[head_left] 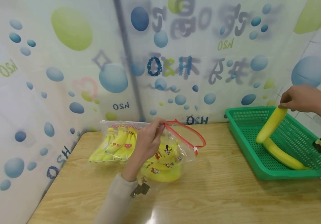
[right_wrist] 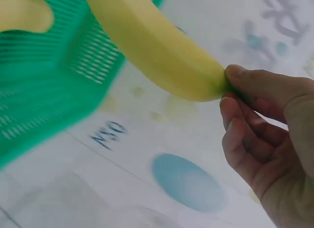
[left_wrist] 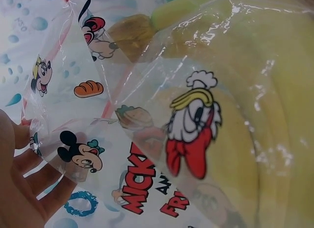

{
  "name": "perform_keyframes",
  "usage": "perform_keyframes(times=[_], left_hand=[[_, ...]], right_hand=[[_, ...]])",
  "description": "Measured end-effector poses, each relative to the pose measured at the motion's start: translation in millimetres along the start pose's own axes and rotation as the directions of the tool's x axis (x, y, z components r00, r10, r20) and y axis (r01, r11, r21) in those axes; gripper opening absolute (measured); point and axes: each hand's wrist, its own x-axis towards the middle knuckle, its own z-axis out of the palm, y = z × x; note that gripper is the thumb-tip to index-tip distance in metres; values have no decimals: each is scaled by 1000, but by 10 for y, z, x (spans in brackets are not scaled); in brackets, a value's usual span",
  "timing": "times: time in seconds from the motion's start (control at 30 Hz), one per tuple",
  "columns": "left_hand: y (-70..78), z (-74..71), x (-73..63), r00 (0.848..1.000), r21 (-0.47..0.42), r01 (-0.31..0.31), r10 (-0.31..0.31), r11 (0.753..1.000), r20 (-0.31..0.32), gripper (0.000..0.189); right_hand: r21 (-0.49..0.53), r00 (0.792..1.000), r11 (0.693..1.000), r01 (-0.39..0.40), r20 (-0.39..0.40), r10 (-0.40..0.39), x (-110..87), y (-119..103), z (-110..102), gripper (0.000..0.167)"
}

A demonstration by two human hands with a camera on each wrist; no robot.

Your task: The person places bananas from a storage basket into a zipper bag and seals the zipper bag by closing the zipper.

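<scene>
My right hand (head_left: 300, 98) pinches a yellow banana (head_left: 272, 124) by its stem end, and the banana hangs tilted over the green basket (head_left: 244, 152). Another banana (head_left: 285, 155) lies in that basket. In the right wrist view, thumb and fingertips meet on the greenish tip of the held banana (right_wrist: 162, 46). At the middle of the table my left hand (head_left: 147, 140) grips the top edge of a clear zip bag (head_left: 163, 175) with a red zipper and cartoon prints. Yellow bananas show through its plastic, also in the left wrist view.
Left of my left hand lies another clear bag (head_left: 114, 146) with a white slider, printed hearts and several bananas inside. Both bags and the basket are on a wooden table (head_left: 219, 199). A curtain (head_left: 177, 90) printed with bubbles and letters hangs behind it.
</scene>
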Motion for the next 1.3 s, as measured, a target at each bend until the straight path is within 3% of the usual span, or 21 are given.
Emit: perform_keyframes(times=[0.2, 0.33, 0.57, 0.7, 0.8, 0.93, 1.07, 1.13, 1.3], left_hand=[[-13, -20, -17, 1000, 8, 11, -11, 1000, 5, 17], [-25, -28, -12, 1000, 10, 1, -1, 1000, -4, 17], [-39, -20, -16, 1000, 9, -12, 12, 1000, -7, 16], [-43, -11, -17, 1000, 9, -16, 16, 1000, -8, 17], [-41, -13, -15, 1000, 5, -11, 11, 1000, -12, 17], [-35, -12, -9, 1000, 2, -3, 3, 1000, -6, 18], [-24, -11, -4, 1000, -3, 1, -1, 1000, 2, 18], [-18, -15, -3, 1000, -1, 0, 0, 1000, 1, 18], [-11, -31, 5, 1000, 5, 0, 0, 1000, 4, 17]], right_hand=[[-149, 989, 989, 7, -145, -29, -17, -224, -387, 21], [-171, 970, 984, 43, -228, -83, -25, -485, -513, 19], [-92, 912, 979, 180, -359, -201, -53, -1003, -548, 15], [-7, 881, 959, 282, -395, -262, -39, -1300, -525, 14], [26, 833, 920, 390, -435, -341, 14, -1511, -471, 15], [31, 750, 854, 519, -497, -437, 94, -1744, -329, 17], [55, 717, 813, 580, -508, -477, 161, -1931, -166, 17], [83, 727, 809, 583, -497, -473, 186, -2018, -91, 17], [178, 782, 820, 545, -461, -420, 206, -2211, 91, 15]])
